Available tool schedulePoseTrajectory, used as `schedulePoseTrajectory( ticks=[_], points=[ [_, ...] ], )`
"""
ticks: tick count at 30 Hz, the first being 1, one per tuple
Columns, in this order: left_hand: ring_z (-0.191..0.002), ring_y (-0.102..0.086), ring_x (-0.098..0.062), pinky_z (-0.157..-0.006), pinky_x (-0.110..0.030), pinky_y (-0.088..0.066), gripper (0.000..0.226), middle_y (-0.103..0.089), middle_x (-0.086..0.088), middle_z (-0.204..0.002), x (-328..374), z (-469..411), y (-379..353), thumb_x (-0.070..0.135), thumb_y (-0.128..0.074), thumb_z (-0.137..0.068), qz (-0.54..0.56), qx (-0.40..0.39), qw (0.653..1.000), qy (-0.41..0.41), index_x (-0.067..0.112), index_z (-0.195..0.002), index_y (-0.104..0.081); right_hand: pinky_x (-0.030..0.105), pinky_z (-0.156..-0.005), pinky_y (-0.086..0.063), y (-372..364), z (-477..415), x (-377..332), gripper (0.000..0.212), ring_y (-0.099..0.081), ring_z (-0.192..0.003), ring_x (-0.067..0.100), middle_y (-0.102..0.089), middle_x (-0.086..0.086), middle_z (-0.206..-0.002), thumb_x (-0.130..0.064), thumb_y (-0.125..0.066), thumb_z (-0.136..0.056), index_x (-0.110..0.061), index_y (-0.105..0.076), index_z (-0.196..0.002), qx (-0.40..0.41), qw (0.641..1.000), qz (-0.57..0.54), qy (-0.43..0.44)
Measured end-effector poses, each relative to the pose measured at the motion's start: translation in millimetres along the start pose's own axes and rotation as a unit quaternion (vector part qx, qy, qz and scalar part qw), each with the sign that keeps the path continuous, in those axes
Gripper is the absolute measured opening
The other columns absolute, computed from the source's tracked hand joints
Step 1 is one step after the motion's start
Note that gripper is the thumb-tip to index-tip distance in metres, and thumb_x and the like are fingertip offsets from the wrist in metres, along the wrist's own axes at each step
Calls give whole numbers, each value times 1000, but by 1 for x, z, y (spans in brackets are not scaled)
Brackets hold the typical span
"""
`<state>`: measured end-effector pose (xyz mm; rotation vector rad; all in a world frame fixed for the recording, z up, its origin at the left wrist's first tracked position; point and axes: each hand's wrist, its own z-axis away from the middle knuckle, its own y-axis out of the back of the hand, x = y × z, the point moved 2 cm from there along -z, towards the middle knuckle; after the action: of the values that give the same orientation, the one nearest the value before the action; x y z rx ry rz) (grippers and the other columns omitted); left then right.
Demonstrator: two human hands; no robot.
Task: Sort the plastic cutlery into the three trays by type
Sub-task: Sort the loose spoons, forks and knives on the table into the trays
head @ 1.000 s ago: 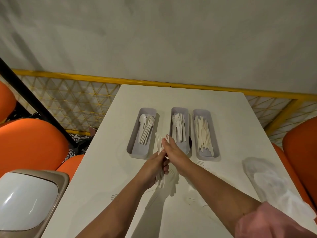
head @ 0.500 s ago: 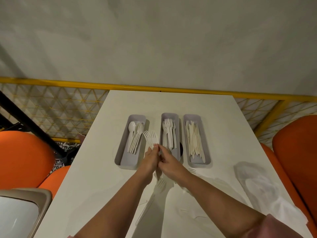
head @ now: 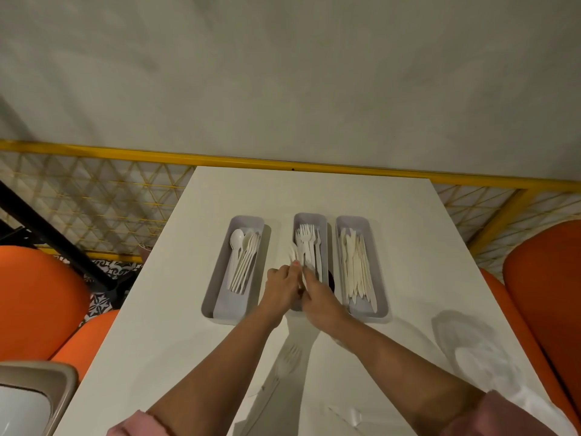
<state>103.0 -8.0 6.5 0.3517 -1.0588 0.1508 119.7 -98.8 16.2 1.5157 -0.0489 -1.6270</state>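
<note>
Three grey trays stand side by side on the white table (head: 408, 247). The left tray (head: 231, 306) holds spoons (head: 243, 262), the middle tray (head: 309, 216) holds forks (head: 311, 243), and the right tray (head: 353, 222) holds knives (head: 356, 265). My two hands meet over the near end of the middle tray. My left hand (head: 281, 291) grips a small bunch of white cutlery (head: 294, 253) that points away from me. My right hand (head: 320, 300) pinches a fork at that bunch, just over the middle tray. A loose fork (head: 290, 357) lies on the table between my forearms.
A crumpled clear plastic wrapper (head: 471, 350) lies at the table's right side. Orange seats (head: 37, 297) flank the table on both sides. A bin with a white lid (head: 28, 401) sits at bottom left. A yellow railing (head: 283, 163) runs behind the table.
Both hands have moved forward and to the right, from between the left and middle trays to the near end of the fork tray. The fanned forks in my left hand now sit against the tray's forks.
</note>
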Motion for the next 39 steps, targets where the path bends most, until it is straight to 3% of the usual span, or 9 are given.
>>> schedulePoseTrajectory(
  ticks=[4,8,13,17,23,28,31,35,39],
  points=[
    [-96,-53,-23,-91,-35,-45,23,-49,-13,-110,-4,-11,0,22,-44,-97,-97,9,995,-37,5,-108,-55,32,-92,-47,10,-32,14,45,-56,-111,31,-55,18,-126,-13,-37,-99,-13,-29,-143,42,995,11,-92],
    [-102,-55,-25,-93,-31,-48,31,-48,-12,-119,-12,-22,-1,9,-54,-91,-201,4,979,-42,8,-122,-49,34,-78,-49,18,-62,24,39,-54,-92,25,-57,17,-115,-11,-39,-97,-9,-37,-135,65,985,-23,-156],
    [-100,-58,-28,-76,-26,-47,39,-55,-17,-117,-15,-28,1,3,-52,-91,-216,16,976,-27,11,-128,-43,31,-62,-44,26,-88,24,37,-52,-87,25,-51,15,-102,-7,-38,-95,-2,-37,-132,50,978,-11,-200],
    [-99,-60,-25,-76,-24,-49,43,-58,-16,-115,-19,-32,3,5,-52,-92,-218,13,976,-19,13,-132,-39,38,-80,-51,28,-103,23,40,-55,-88,27,-54,18,-104,3,-42,-91,6,-37,-131,43,973,-24,-226],
    [-84,-54,-18,-73,-23,-50,52,-58,-14,-114,-25,-33,4,2,-57,-89,-220,-2,975,-23,16,-134,-35,34,-76,-49,24,-108,20,43,-60,-105,32,-59,18,-114,0,-45,-89,3,-39,-132,50,974,104,-194],
    [-74,-55,-17,-66,-21,-50,52,-55,-7,-96,-28,-29,6,1,-58,-88,-205,-5,979,-23,17,-132,-36,36,-102,-40,19,-100,16,56,-43,-127,34,-36,22,-142,-1,-43,-93,5,-20,-143,35,971,155,-179],
    [-68,-55,-15,-63,-19,-49,48,-56,-8,-93,-29,-25,5,4,-57,-89,-198,1,980,-23,15,-132,-37,33,-101,-41,17,-92,11,63,-43,-129,33,-27,23,-146,-1,-46,-93,3,-12,-147,31,966,197,-164],
    [-77,-57,-19,-73,-24,-52,46,-61,-16,-108,-30,-22,5,9,-57,-90,-189,14,982,-12,16,-131,-37,34,-98,-44,15,-86,9,60,-44,-126,33,-29,21,-145,0,-51,-90,0,-23,-144,27,967,210,-141],
    [-66,-55,-16,-59,-18,-49,46,-58,-9,-86,-30,-16,10,10,-59,-90,-182,28,983,-8,15,-130,-37,35,-100,-41,20,-78,3,58,-33,-133,32,-25,17,-148,2,-50,-88,-4,-29,-142,44,968,223,-111]
  ],
)
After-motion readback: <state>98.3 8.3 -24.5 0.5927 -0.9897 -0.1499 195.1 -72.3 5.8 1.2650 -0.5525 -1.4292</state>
